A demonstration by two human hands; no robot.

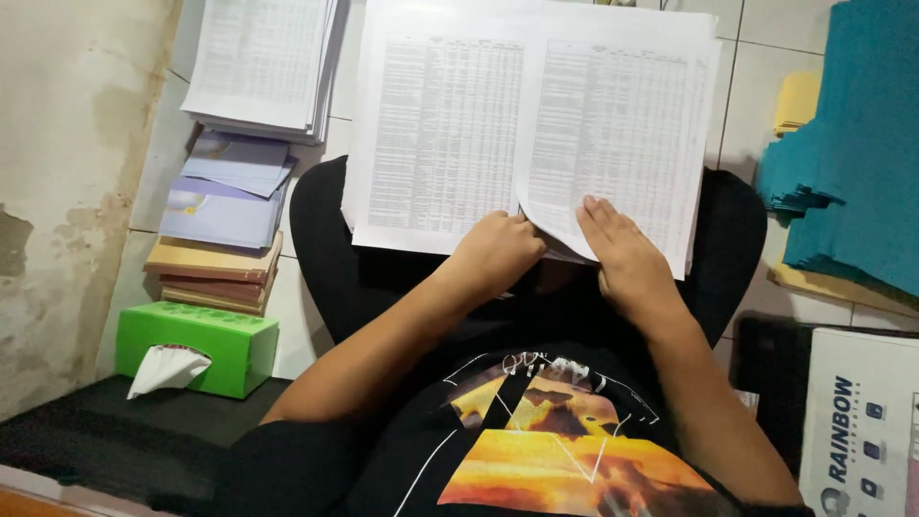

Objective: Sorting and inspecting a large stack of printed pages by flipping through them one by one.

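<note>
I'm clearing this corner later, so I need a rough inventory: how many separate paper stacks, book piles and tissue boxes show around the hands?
White printed paper stacks: 3
Teal paper stack: 1
Yellow paper stack: 1
Book piles: 1
Green tissue boxes: 1
Total: 7

White sheets carry dense grey-black tables. At the near left, a bright green tissue box shows a white tissue; at the right lies a teal paper stack; the shirt is black with an orange-yellow print.
</note>
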